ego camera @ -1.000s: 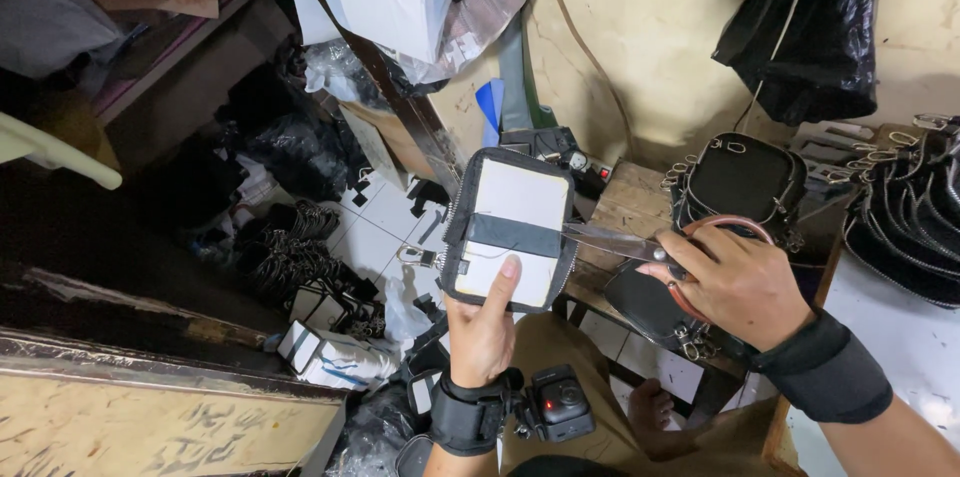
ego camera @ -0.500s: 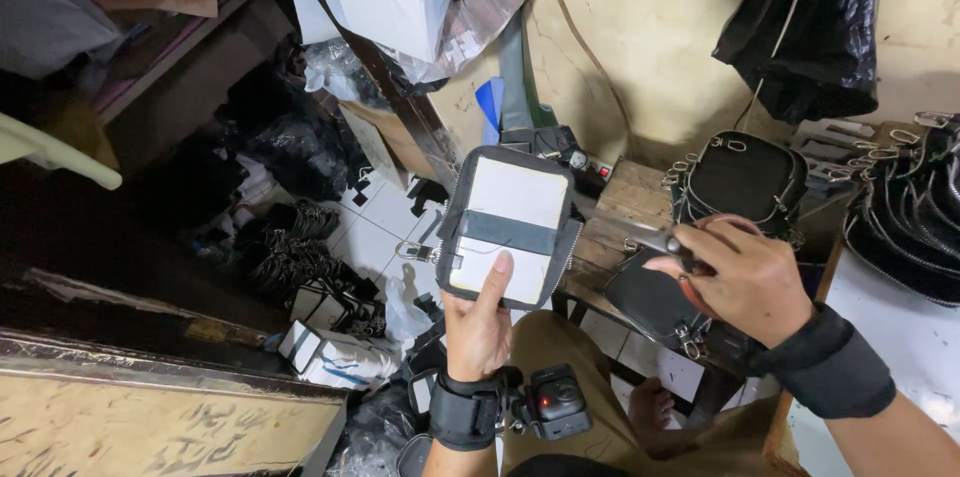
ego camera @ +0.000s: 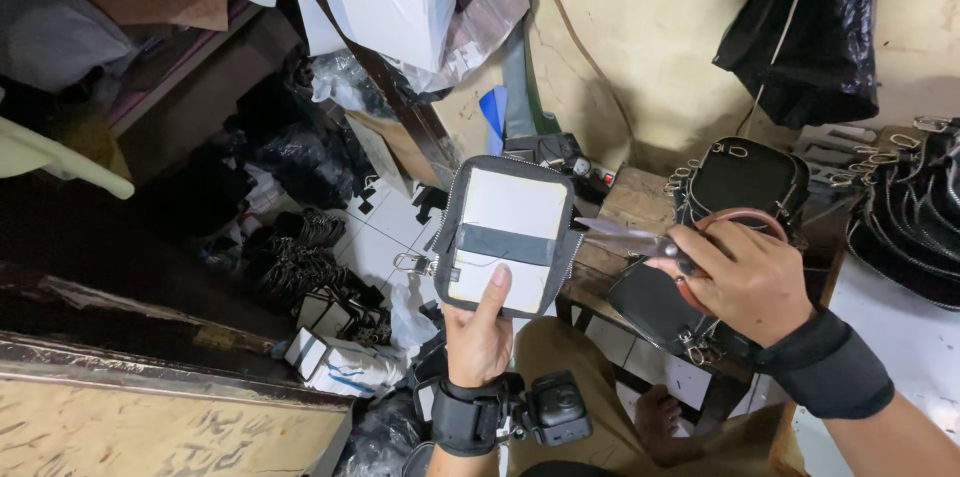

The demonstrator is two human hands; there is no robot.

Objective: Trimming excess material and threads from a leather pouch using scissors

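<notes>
My left hand (ego camera: 480,337) grips an open grey zip pouch with white lining (ego camera: 508,235); right hand (ego camera: 745,282) clamps red-handled metal scissors (ego camera: 660,245) just beside it.

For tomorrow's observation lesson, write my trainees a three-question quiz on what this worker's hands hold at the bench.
1. True or false: the left hand holds up the open grey zip pouch with white panels.
2. Which tool is in the right hand? A) hammer B) scissors with reddish handles C) brush
3. Fill in: the scissor blades point toward the ____.

Key: 1 true; 2 B; 3 pouch
</notes>
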